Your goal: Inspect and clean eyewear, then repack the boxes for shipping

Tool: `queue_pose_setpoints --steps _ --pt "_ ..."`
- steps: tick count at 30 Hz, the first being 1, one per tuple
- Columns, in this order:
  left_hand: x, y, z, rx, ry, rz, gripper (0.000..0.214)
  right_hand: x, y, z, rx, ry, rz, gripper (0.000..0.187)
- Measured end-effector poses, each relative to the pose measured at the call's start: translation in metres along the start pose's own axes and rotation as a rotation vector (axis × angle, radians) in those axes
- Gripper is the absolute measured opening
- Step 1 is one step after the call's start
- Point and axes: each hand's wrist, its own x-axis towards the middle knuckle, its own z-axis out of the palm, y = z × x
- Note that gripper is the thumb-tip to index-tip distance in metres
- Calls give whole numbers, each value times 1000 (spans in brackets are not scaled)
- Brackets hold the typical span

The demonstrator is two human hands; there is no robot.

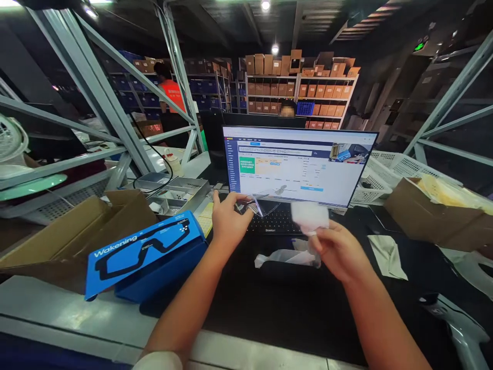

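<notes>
My left hand (228,218) is raised over the keyboard (275,222) and pinches the edge of a clear plastic bag (265,203). My right hand (335,250) is closed on a small white packet (310,217), blurred by motion, held in front of the monitor (296,164). A crumpled clear plastic wrapper (287,257) lies on the black mat between my hands. A blue box printed "Wakening" (146,252) sits to the left of my left forearm.
An open cardboard box (73,231) stands at the left and another (427,213) at the right. White baskets (389,174) sit behind the monitor. Metal trays (177,192) lie at the left, a barcode scanner (458,324) at lower right. A person in orange (171,95) stands among the shelves.
</notes>
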Motion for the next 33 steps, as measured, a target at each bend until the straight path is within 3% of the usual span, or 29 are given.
queue_pose_setpoints --steps 3,6,13,17,26,29,33 --pt "-4 11 -8 -30 9 34 14 5 -12 -10 73 162 -95 12" --pt "-9 22 -14 -28 19 64 14 5 -16 -11 103 207 -125 15" --pt "-15 33 -12 -87 21 200 17 -2 10 19 36 130 -71 18" --pt "-16 32 -6 -166 -30 203 23 -4 20 27 38 97 -75 18" --pt "-21 33 2 -109 -57 183 19 -12 35 40 122 27 -68 16" --pt "-23 35 5 -86 -64 174 17 -14 54 46 29 54 -92 16" --pt "-26 38 7 -66 -91 181 17 -13 71 43 -263 119 -187 29"
